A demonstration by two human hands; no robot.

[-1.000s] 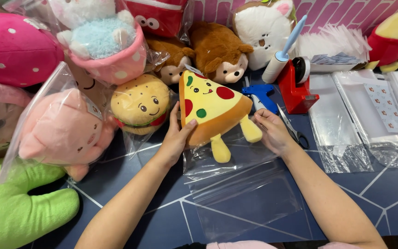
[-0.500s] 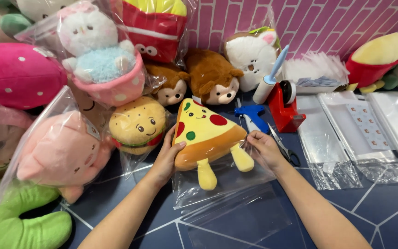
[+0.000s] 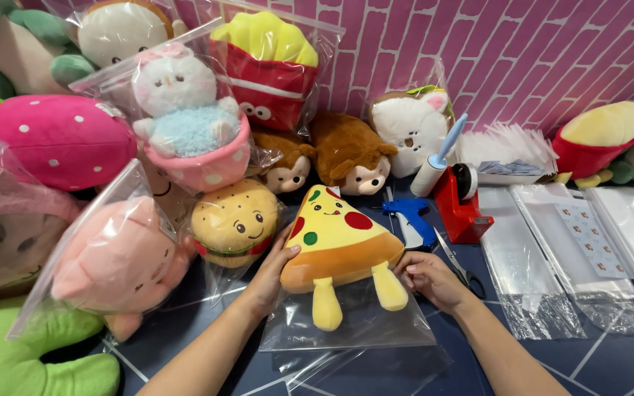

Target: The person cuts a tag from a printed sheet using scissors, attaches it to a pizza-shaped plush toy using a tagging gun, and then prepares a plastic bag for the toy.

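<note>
Evidently soft and light, the yellow pizza-slice plush toy with red and green spots [image 3: 335,246] sits between both hands on a clear plastic zip bag [image 3: 354,330]; left hand [image 3: 273,268] cups its crust corner, fingers curled; right hand [image 3: 427,275] pinches the opposite corner; grip the stuffed crust. Its long axis runs away from the fingers, tip up, legs toward the wrists.

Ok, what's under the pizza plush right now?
A clear plastic bag lies flat under the pizza plush, with more clear bags beneath. The dark table directly below is covered.
</note>
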